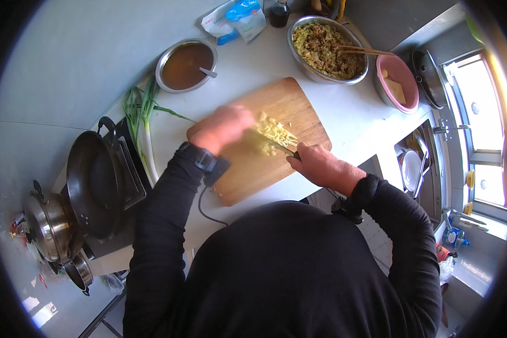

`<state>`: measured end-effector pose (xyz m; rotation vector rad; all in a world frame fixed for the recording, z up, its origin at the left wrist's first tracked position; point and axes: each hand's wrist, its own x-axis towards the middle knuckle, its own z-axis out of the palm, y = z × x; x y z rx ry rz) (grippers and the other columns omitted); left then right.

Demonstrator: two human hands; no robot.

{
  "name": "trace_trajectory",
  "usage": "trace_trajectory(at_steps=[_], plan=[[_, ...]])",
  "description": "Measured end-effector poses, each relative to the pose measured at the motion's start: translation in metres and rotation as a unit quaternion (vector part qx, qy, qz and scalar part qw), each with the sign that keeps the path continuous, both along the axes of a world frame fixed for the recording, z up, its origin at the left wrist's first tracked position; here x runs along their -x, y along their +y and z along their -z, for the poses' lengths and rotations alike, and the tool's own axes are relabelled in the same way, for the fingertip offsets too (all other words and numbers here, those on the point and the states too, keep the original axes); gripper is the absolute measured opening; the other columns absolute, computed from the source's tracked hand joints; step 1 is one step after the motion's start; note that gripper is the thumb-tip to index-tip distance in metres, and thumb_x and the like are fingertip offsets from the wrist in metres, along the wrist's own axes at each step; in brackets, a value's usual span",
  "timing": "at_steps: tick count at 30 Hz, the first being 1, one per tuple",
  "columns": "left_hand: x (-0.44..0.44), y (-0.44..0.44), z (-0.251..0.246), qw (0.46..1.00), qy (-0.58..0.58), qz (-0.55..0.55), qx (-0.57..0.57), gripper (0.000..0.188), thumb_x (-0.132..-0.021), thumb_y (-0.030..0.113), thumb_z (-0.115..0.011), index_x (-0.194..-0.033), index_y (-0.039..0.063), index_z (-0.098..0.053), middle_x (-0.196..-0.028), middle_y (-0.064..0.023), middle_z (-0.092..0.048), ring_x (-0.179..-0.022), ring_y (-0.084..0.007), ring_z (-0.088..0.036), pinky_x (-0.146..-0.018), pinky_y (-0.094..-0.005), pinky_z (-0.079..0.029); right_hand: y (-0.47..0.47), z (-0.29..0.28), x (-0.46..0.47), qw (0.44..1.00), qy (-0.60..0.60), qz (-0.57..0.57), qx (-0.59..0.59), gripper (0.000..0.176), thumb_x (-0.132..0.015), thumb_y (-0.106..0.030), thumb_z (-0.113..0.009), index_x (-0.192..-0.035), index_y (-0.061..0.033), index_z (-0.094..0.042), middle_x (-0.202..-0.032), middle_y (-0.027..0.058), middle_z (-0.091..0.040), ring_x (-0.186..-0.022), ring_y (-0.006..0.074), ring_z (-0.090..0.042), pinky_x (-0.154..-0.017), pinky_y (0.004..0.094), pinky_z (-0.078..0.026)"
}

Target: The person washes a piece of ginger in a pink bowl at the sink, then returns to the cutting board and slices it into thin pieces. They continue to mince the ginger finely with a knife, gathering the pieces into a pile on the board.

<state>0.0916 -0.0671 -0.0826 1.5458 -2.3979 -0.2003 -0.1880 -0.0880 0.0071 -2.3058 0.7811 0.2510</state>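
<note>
My right hand [323,164] grips the dark handle of a kitchen knife [279,146], whose blade lies over a wooden cutting board [274,175]. Pale yellow chopped pieces [274,129], perhaps ginger or garlic, are heaped on both sides of the blade. At the far end of the blade is my left hand [228,124], blurred by motion. Its fingers are too smeared to tell whether they press on the knife or hold anything.
Behind the board stand a steel bowl of brown liquid [167,80], a steel bowl of minced filling [293,55] with chopsticks, and a pink bowl [410,72]. Green onions [148,126] and a black wok [91,186] lie left. To the right is a sink [433,186].
</note>
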Motion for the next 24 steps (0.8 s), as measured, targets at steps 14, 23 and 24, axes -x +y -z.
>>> trace_trajectory(at_steps=[14, 23, 24], plan=[[0.024, 0.022, -0.006, 0.999, -0.017, -0.045, 0.021, 0.008, -0.068, 0.003, -0.062, -0.067, 0.01, -0.059, -0.074, -0.0048, -0.059, -0.08, -0.0276, -0.061, -0.066, -0.0406, -0.051, -0.001, 0.032, 0.013, 0.997, 0.025, 0.077, -0.006, 0.037, -0.095, -0.033, -0.057, -0.09, 0.0029, -0.056, -0.075, 0.0231, -0.065, -0.076, 0.0422, -0.065, -0.071, 0.0494, -0.052], [0.008, 0.016, -0.017, 1.0, -0.012, 0.0, -0.027, 0.012, -0.069, 0.0, -0.062, -0.068, 0.011, -0.059, -0.075, -0.0033, -0.061, -0.081, -0.0274, -0.063, -0.067, -0.0413, -0.051, 0.003, 0.018, 0.002, 0.998, 0.028, 0.05, -0.036, 0.037, -0.096, -0.033, -0.058, -0.091, 0.0033, -0.056, -0.076, 0.0252, -0.064, -0.077, 0.0426, -0.065, -0.07, 0.0491, -0.052], [0.014, 0.018, -0.019, 1.0, -0.015, -0.002, -0.004, 0.01, -0.069, 0.001, -0.062, -0.067, 0.011, -0.059, -0.074, -0.0036, -0.06, -0.08, -0.027, -0.062, -0.066, -0.0407, -0.051, 0.007, 0.027, 0.007, 0.993, 0.041, 0.097, -0.052, 0.036, -0.095, -0.032, -0.059, -0.09, 0.0029, -0.055, -0.074, 0.0248, -0.064, -0.075, 0.0425, -0.065, -0.068, 0.0492, -0.052]])
